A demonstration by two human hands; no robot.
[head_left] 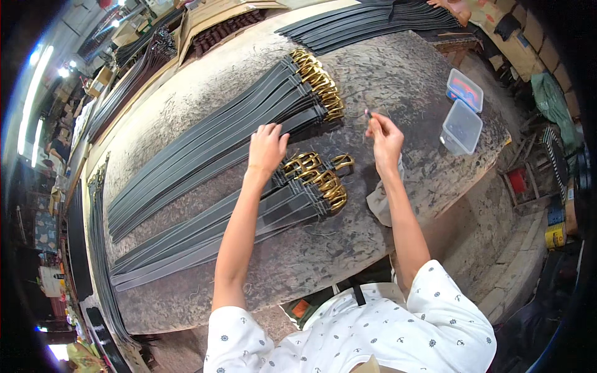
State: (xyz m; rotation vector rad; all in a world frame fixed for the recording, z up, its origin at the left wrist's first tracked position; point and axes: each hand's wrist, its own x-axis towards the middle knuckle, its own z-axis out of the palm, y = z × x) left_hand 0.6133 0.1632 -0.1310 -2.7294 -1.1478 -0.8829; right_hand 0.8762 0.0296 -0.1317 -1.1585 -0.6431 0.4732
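Two bundles of black leather belts lie on the worn table: a far bundle (211, 137) and a nearer bundle (249, 217). Gold-coloured metal buckles gather at the right end of each. My left hand (267, 148) rests on the lower edge of the far bundle, thumb apart from its slightly bent fingers, gripping nothing I can see. To the right of the buckles, my right hand (385, 142) is raised over the tabletop. Between its thumb and fingers it pinches a small dark piece (369, 114) with a pale pinkish tip, too small to name.
A clear plastic box (461, 127) and its blue-rimmed lid or second box (465, 89) sit near the table's right edge. More black belts (373, 25) lie at the far side. A greyish cloth (379, 204) is beside my right forearm. Belts also hang along the left edge.
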